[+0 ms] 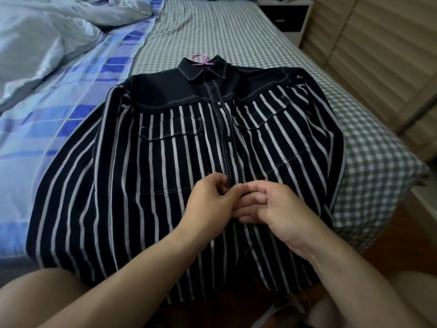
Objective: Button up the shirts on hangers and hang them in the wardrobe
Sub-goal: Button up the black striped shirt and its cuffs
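Bed: wide mattress w/ grey-and-white checked sheet (pixel 236 31); rumpled pale-blue duvet w/ blue squares (pixel 59 67) on its left side; white-and-black nightstand (pixel 285 15) at the far end; beige slatted wardrobe doors (pixel 378 55) along the right.
Shirt: large navy long-sleeved shirt w/ white vertical stripes (pixel 118 185), plain navy yoke and collar, lies flat, front up, across the sheet, hem hanging off the near edge.
Handling: soft, light woven cloth, I'd judge; limp, creases and slides easily on the sheet, not fragile. Won't hold shape if lifted by the fabric.
Placket: centre front strip (pixel 223 129) looks closed from collar down to the hands; below them the fronts gape, so lower buttons prob. not done yet.
Left hand: (pixel 210 202) fingers curled, pinching the placket edge at mid-front.
Right hand: (pixel 272 204) fingers curled in toward the same spot, touching the left; what it grips is hidden, prob. the opposite edge or a button.
Hanger: thin pink plastic hanger hook (pixel 201 59) pokes out of the collar.
Where to hold: for buttoning, pinch both placket edges right by each button; for carrying, take the hook, not the cloth.
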### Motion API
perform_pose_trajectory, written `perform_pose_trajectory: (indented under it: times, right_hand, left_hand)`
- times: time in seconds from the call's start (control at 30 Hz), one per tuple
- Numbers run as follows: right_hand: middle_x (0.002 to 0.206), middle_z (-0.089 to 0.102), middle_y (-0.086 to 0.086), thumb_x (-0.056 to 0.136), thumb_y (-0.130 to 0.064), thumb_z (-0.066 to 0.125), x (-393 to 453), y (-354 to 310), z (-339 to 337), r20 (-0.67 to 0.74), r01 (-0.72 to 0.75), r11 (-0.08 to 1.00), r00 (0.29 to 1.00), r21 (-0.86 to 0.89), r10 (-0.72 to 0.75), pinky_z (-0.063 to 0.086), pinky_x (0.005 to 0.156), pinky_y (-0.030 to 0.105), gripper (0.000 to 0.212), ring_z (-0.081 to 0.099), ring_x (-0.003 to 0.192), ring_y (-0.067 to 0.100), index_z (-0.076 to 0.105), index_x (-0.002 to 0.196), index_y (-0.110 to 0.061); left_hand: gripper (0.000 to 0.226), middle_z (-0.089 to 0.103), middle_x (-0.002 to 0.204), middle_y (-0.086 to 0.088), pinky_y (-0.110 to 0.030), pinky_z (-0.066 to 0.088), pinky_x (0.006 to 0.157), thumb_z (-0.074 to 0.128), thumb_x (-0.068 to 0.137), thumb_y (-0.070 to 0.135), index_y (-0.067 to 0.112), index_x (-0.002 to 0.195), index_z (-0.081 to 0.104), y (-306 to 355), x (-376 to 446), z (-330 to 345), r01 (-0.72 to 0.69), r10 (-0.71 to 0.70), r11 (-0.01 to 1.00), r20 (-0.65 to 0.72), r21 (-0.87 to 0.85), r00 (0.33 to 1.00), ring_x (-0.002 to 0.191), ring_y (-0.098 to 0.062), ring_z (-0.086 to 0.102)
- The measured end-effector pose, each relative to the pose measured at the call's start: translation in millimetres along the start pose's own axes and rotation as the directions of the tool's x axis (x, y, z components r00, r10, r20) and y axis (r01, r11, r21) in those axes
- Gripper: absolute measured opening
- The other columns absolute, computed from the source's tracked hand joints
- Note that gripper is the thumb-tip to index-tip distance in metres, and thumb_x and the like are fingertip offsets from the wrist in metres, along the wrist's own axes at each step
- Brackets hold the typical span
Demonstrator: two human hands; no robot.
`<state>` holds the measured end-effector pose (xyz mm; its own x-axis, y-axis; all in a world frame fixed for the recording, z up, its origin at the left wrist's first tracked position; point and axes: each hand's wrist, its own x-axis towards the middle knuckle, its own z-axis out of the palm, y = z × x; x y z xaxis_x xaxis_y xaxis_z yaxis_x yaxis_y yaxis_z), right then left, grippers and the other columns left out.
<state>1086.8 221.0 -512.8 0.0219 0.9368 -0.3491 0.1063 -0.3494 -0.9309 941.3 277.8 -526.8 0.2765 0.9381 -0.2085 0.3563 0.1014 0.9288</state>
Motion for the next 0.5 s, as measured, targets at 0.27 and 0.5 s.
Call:
perform_pose_trajectory:
  times: [0.27,0.5]
  right_hand:
    - [0.099,0.066,-0.017,0.089,-0.01,0.074,18,-6,-28,-0.066,0.354,0.676,0.857,-0.646,-0.512,0.052,0.085,0.016,0.022,0.064,0.096,-0.001,0.077,0.103,-0.028]
    - [0.096,0.07,-0.014,0.09,-0.018,0.075,24,6,-19,0.073,0.431,0.446,0.778,-0.784,-0.624,0.056,0.082,0.027,0.013,0.065,0.089,0.002,0.077,0.102,-0.019]
  left_hand:
    - [0.021,0.061,0.066,-0.001,-0.024,0.047,0.051,0.069,0.095,0.005,0.009,0.108,0.054,-2,0,0,0.132,-0.134,0.919,0.02,-0.371,0.991,0.052,-0.012,0.056]
    - [0.026,0.064,0.074,-0.004,-0.034,0.043,0.053,0.07,0.093,0.005,0.014,0.094,0.046,-9,-4,0,-0.03,0.009,0.968,-0.086,-0.25,0.996,0.058,-0.021,0.048]
